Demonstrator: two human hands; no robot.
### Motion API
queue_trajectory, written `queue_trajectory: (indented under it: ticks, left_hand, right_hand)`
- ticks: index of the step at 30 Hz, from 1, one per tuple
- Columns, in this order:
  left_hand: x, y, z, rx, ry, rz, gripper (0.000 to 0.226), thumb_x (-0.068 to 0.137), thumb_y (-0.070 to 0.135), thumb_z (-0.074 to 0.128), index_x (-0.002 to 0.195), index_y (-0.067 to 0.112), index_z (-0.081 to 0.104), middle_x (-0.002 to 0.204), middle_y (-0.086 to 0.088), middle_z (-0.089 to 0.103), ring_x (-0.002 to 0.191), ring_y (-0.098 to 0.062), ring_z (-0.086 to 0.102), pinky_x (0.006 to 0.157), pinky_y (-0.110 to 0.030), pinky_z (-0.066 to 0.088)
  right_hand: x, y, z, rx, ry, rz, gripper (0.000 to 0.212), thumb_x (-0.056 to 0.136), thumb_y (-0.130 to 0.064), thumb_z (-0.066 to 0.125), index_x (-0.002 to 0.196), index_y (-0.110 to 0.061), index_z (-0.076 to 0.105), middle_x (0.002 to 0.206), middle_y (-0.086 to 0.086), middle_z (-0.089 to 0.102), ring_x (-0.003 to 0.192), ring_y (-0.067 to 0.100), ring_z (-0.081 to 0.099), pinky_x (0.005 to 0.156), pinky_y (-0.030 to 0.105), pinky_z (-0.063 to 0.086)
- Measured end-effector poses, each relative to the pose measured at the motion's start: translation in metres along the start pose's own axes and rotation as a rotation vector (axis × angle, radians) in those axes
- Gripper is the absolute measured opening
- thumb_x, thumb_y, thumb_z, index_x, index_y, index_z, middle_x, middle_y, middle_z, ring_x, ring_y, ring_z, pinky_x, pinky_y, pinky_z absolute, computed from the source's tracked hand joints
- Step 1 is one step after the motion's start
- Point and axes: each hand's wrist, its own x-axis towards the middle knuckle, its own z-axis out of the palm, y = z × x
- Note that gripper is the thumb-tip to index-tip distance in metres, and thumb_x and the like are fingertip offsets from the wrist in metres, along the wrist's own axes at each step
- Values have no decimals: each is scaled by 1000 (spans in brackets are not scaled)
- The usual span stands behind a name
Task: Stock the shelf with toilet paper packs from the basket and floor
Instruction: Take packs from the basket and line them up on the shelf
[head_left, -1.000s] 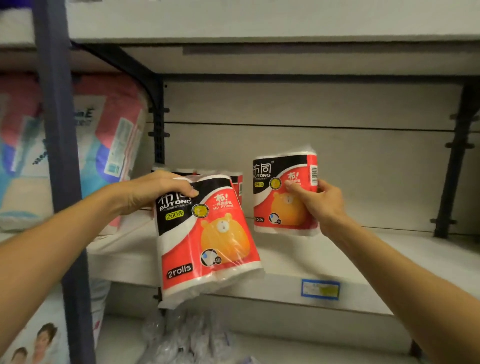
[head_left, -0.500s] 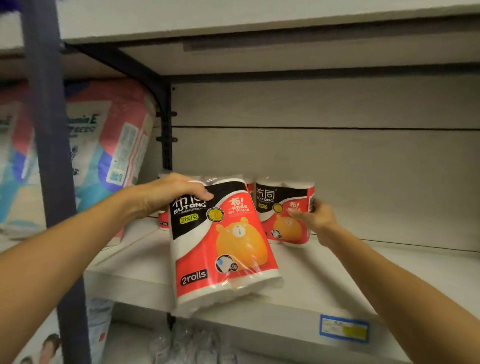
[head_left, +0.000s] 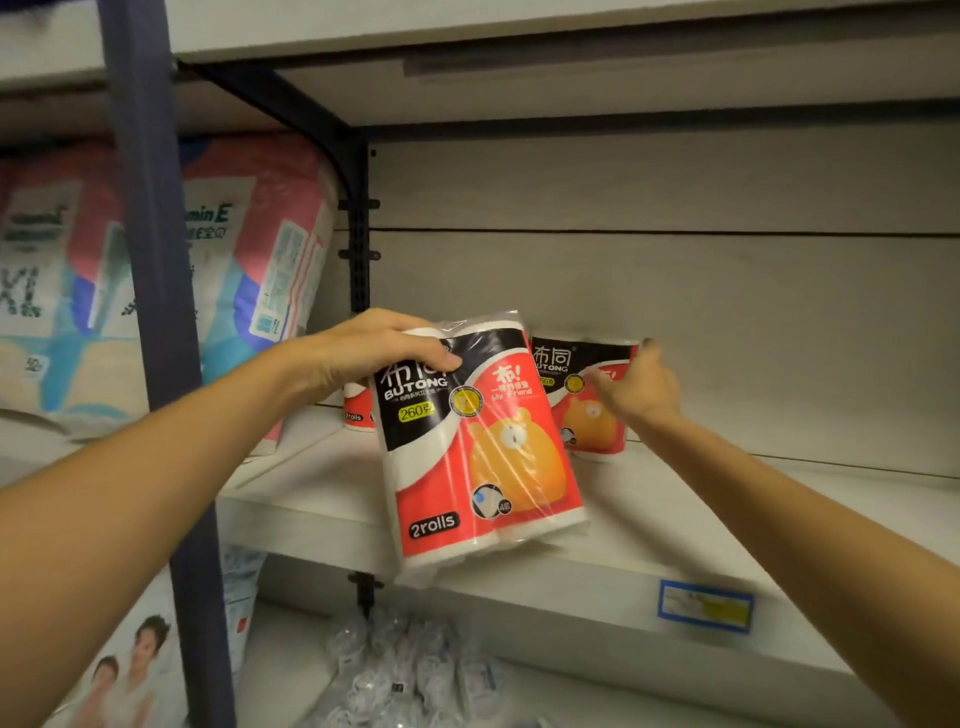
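While both arms reach toward the shelf:
Left hand: grasps near pack by its top (tilted, over the shelf's front edge).
Right hand: fingers loose, blurred, touching far pack, upright at the back.

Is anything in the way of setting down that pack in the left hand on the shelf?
Nothing visible. The shelf board is bare under the held pack; two packs stand behind it.
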Motion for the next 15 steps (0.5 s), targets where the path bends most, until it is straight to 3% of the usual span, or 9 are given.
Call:
queue_trajectory:
  ticks: [2,5,8,11,15]
  left_hand:
    - [-4,5,4,-14,-17,26,62,54,45,78,108,15,70,97,-8,75,91,-25,72,92,-44,54]
    - [-8,13,11,-18,-32,63,53,62,38,77,110,17,69,97,-6,75,90,-24,72,90,-43,55]
    - [-13,21,22,-61,7,115,55,56,40,80,108,25,69,95,0,76,89,-19,73,83,-35,56]
    - [-15,31,34,-156,67,175,52,58,40,82,107,29,69,95,2,76,89,-16,72,77,-30,55]
    - [-13,46,54,-255,212,226,55,62,48,84,111,29,67,100,1,71,90,-14,71,78,-30,57]
  right_hand:
    - [-31,-15,-21,110,-35,-145,61,87,-45,67,130,-8,43,120,12,63,110,31,58,90,43,50]
    - [-83,-38,-57,375,-393,-136,58,85,-60,59,122,-18,47,110,6,66,89,22,70,69,38,60]
    - [-121,-51,-86,376,-616,-107,74,71,-73,54,127,-27,41,114,4,62,94,25,69,74,42,60]
    - [-142,-57,-106,322,-599,-145,74,62,-61,68,124,-31,40,113,-3,61,96,19,67,71,38,60]
    - [-149,-54,-122,372,-489,-112,42,68,-43,83,99,-32,58,81,-9,74,72,9,73,54,28,57]
